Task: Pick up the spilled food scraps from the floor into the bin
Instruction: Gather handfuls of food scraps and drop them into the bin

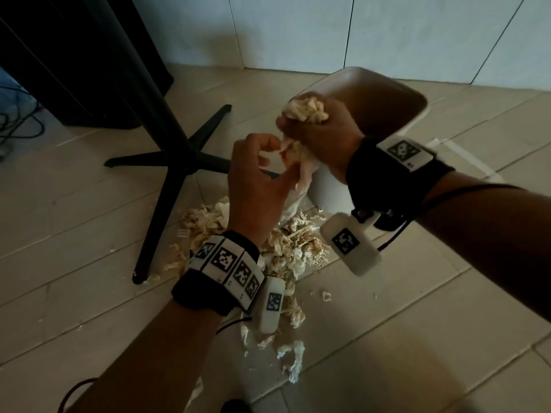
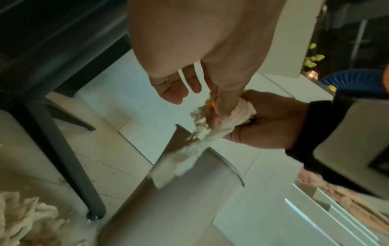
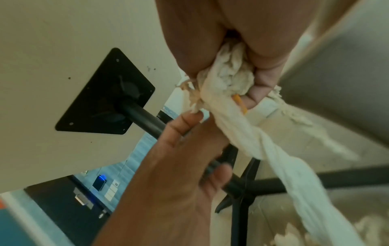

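My right hand (image 1: 320,135) grips a wad of pale shredded food scraps (image 1: 307,110) just over the near rim of the white bin (image 1: 417,114), whose inside is brown. A long limp strip (image 3: 273,158) hangs down from that fist (image 3: 229,78). My left hand (image 1: 262,174) is right beside it, fingers loosely bent, a fingertip (image 3: 193,116) touching the shreds under the wad. In the left wrist view one left finger (image 2: 227,86) presses on the held scraps (image 2: 238,113) above the bin wall (image 2: 189,208). A large pile of scraps (image 1: 286,248) lies on the floor below both wrists.
A black table's column and cross-shaped foot (image 1: 179,156) stand left of the pile, one leg running beside the scraps. Smaller scraps (image 1: 293,359) trail toward me over the beige tiles. A tiled wall (image 1: 328,31) rises behind the bin. Dark furniture and cables sit at far left.
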